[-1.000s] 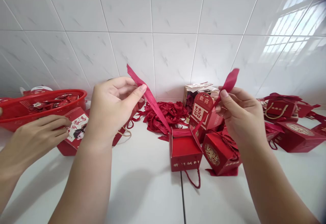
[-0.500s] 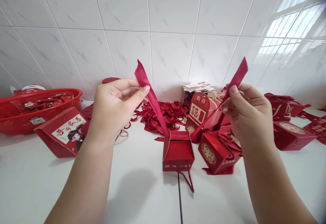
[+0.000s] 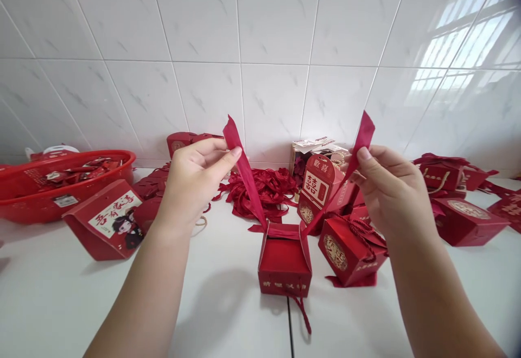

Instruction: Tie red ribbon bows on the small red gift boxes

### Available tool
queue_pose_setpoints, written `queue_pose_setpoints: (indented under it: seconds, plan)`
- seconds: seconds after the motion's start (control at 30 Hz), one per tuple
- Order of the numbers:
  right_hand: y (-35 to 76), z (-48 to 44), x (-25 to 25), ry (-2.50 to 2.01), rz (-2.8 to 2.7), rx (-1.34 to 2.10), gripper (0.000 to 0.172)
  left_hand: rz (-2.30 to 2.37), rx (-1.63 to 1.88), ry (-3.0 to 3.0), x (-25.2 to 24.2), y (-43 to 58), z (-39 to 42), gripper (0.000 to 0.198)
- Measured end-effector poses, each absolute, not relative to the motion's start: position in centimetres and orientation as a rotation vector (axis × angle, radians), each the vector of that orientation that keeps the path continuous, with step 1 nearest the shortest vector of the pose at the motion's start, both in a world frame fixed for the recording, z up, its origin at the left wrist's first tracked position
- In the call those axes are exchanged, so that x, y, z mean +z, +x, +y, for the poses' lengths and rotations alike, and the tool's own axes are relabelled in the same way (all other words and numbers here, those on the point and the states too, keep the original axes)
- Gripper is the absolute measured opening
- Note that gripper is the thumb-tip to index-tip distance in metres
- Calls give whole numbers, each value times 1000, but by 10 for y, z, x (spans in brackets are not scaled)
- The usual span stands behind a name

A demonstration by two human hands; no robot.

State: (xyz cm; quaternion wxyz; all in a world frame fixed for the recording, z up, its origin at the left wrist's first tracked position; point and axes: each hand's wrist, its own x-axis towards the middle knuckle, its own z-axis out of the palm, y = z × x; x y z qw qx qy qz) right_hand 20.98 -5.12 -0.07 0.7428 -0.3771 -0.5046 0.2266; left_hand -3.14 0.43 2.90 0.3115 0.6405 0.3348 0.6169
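A small red gift box (image 3: 284, 263) stands on the white table (image 3: 228, 314) in front of me, with gold lettering on its front and a cord handle hanging down. A red ribbon (image 3: 246, 176) runs up from the box top in two ends. My left hand (image 3: 196, 176) pinches the left end between thumb and fingers. My right hand (image 3: 388, 187) pinches the right end, raised to about the same height. Both ends are pulled up and apart in a V above the box.
A heap of loose red ribbons (image 3: 264, 187) lies behind the box by the tiled wall. Several red gift boxes (image 3: 350, 249) stand to the right and at the far right (image 3: 464, 219). A larger printed box (image 3: 103, 225) and a red basket (image 3: 61, 184) are at left.
Another person's hand at the left has gone from view. My hands have come a little closer together, still holding the ribbon ends. The view shifted slightly.
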Motion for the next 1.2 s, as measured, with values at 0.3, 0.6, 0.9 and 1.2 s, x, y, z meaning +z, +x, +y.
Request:
queue_pose_setpoints:
  seconds: [0.3, 0.6, 0.9, 1.2]
  plan:
    - [202, -55, 1, -774, -1174, 634, 13, 665, 1445, 1711, 30, -23, -7, 12]
    - [197, -57, 1, -762, -1170, 636, 8, 600, 1429, 1711, 26, -18, -9, 11]
    - [181, -66, -3, -969, -1438, 941, 19, 702, 1017, 1968, 19, -4, -23, 46]
    - [179, -62, -6, -784, -1458, 992, 14, 699, 823, 1964, 20, -5, -22, 41]
